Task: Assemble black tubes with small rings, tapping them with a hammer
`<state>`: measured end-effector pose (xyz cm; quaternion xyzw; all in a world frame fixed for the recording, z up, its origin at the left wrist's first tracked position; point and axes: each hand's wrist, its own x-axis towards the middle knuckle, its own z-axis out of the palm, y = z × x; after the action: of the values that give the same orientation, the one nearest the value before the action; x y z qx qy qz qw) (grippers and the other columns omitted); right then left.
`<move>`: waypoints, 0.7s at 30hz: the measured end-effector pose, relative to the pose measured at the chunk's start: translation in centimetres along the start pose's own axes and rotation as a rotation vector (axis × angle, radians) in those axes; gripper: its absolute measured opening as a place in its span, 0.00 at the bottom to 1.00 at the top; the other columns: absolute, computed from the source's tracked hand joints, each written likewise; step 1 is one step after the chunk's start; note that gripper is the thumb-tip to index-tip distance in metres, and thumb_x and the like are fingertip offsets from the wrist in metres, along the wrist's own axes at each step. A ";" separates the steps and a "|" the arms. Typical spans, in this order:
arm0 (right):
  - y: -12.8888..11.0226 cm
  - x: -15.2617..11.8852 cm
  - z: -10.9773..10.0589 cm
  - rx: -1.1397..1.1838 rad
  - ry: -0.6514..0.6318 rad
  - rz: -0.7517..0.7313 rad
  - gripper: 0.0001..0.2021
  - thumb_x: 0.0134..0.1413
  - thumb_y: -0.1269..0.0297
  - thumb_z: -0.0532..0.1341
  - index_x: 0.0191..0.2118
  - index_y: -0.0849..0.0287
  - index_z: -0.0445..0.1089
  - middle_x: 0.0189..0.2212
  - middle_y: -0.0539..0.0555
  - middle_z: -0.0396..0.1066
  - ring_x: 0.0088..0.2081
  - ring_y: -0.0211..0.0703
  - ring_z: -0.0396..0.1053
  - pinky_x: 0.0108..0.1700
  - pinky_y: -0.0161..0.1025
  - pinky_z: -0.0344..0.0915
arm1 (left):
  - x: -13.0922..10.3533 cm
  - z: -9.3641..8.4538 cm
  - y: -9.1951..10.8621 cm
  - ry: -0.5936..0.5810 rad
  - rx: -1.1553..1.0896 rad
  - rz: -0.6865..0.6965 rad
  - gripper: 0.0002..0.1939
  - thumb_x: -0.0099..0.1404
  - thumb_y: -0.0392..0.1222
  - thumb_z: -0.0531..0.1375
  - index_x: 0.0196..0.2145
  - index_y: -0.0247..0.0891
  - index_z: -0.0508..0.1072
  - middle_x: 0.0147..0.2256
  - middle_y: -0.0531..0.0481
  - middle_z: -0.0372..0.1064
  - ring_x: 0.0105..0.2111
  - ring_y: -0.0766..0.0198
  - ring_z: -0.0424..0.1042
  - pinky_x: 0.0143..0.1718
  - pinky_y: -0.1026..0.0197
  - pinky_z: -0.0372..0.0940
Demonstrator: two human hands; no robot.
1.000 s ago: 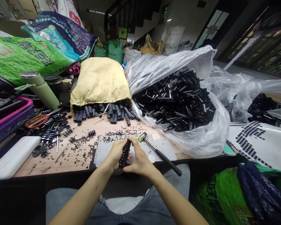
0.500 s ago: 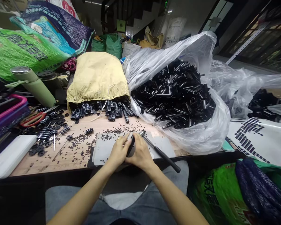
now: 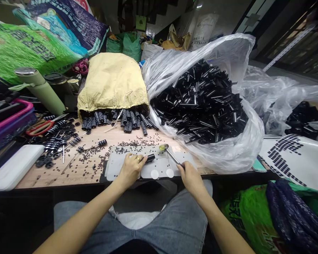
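Observation:
My left hand is closed around a short black tube, whose far end sticks out to the right over the grey-white mat. My right hand grips the dark handle of a small hammer. The hammer's head, with a yellowish face, is over the mat to the right of the tube and apart from it. Two whitish discs lie near the mat's front edge. Tiny black rings are scattered over the mat's back part and the table behind it.
A clear plastic bag full of black tubes stands at back right. Beside it, a yellow sack spills beaded black rods. Left are red-handled scissors, a white box-like block and a green flask.
Both hands were together at the black tube. My right hand has moved right and taken hold of the hammer; the left keeps the tube, now lying more level.

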<state>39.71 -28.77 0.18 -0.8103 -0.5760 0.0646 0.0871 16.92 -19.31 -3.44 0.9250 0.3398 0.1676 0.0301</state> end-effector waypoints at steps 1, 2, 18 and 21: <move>-0.4 -0.5 -0.2 0.104 -0.006 -0.001 0.13 0.59 0.57 0.45 0.33 0.59 0.60 0.26 0.53 0.67 0.28 0.43 0.66 0.30 0.36 0.59 | -0.1 -0.1 0.1 0.001 0.020 -0.001 0.24 0.57 0.25 0.47 0.50 0.36 0.64 0.40 0.41 0.67 0.39 0.58 0.65 0.44 0.47 0.55; -0.9 -1.0 -0.3 0.203 0.000 -0.007 0.15 0.60 0.56 0.42 0.33 0.58 0.60 0.24 0.52 0.66 0.26 0.41 0.66 0.29 0.35 0.58 | -0.1 -0.1 0.3 0.001 0.035 -0.003 0.24 0.57 0.25 0.47 0.50 0.36 0.63 0.41 0.41 0.67 0.39 0.57 0.65 0.45 0.47 0.54; -8.8 -4.2 -0.5 0.238 -0.190 -0.264 0.17 0.60 0.57 0.40 0.30 0.57 0.61 0.21 0.52 0.67 0.23 0.40 0.65 0.24 0.33 0.51 | 0.3 3.8 4.3 -0.022 0.079 -0.045 0.30 0.62 0.43 0.44 0.57 0.21 0.48 0.58 0.32 0.47 0.59 0.50 0.41 0.57 0.47 0.41; -8.8 -3.6 0.7 0.190 -0.266 -0.296 0.17 0.61 0.58 0.40 0.30 0.57 0.61 0.22 0.52 0.68 0.24 0.41 0.67 0.25 0.33 0.51 | 1.0 3.7 3.6 -0.021 0.006 -0.058 0.27 0.60 0.37 0.46 0.56 0.23 0.51 0.56 0.31 0.52 0.57 0.51 0.48 0.54 0.47 0.47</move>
<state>30.21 -29.29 1.37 -0.6892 -0.6864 0.2116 0.0948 21.11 -21.19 -6.01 0.9166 0.3665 0.1559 0.0354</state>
